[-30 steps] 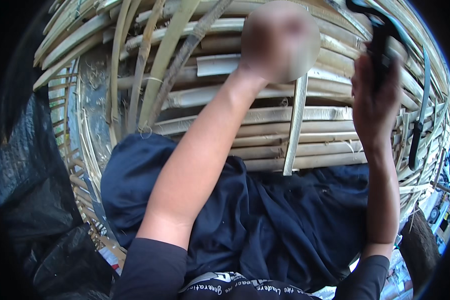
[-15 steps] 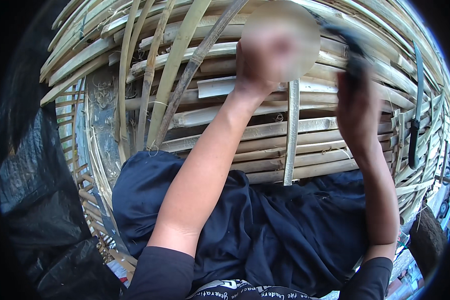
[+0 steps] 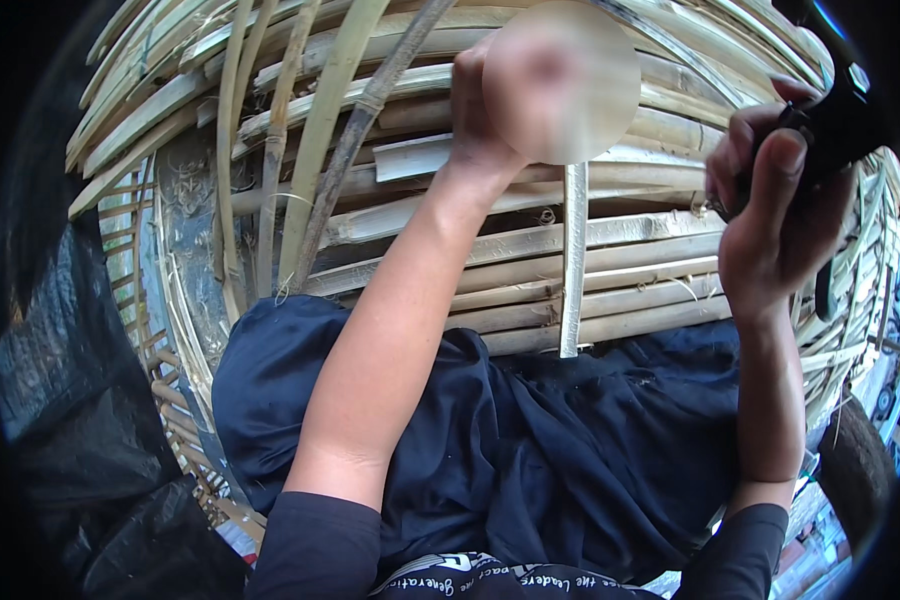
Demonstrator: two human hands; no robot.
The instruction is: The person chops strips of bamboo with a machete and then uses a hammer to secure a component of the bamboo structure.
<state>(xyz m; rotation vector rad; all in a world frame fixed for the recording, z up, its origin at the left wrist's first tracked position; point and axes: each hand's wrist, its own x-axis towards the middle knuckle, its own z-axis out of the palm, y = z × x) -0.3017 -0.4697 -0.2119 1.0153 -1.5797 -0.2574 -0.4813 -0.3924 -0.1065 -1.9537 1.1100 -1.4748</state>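
Observation:
My left hand reaches forward over a surface of split bamboo slats. Its fingers look curled into a fist, though a round blur covers most of them. Out from under that blur, towards my lap, runs a narrow bamboo strip; whether the hand grips it is hidden. Raised on the right, my right hand wraps round a bulky black tool, thumb along its side. Shadow and the picture's rim hide the tool's kind. Behind that wrist shows the black handle of a knife, its blade mostly covered.
Several long bamboo strips lean across the slats at left. Black plastic sheeting hangs at far left. Dark blue cloth covers my lap. Woven bamboo borders the right side, with a dark rounded post below it.
My right hand has swung up and to the right with the black tool, now in front of the knife. My left hand stays nearly in place. The view has shifted slightly.

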